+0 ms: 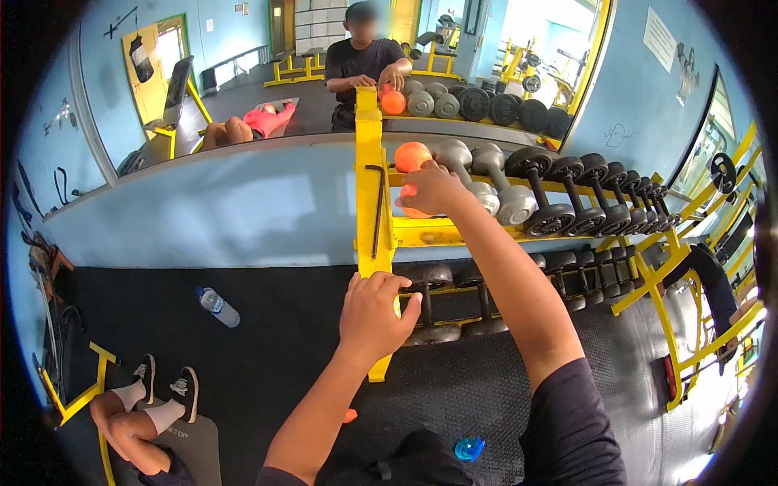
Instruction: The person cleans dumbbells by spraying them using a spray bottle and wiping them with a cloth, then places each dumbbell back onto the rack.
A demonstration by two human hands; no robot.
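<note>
My right hand [436, 190] is closed over the middle of an orange dumbbell [412, 156] on the upper shelf of a yellow rack [438, 232]. Its handle is hidden under my fingers, while both orange ends show. Lower down, my left hand [374, 317] grips the rack's yellow end post [370, 186]. A dark L-shaped bar [378, 212] lies along that post, above my left hand. Just right of the orange dumbbell sit two grey dumbbells, the nearer grey dumbbell [455, 155] close to my right wrist.
Several black dumbbells [565, 192] fill both shelves rightward. Behind the rack, a wall mirror [308, 89] reflects the room. A water bottle [218, 307] lies on the floor at left. Another person's legs [134, 429] are at lower left. A blue object [469, 449] is on the floor near me.
</note>
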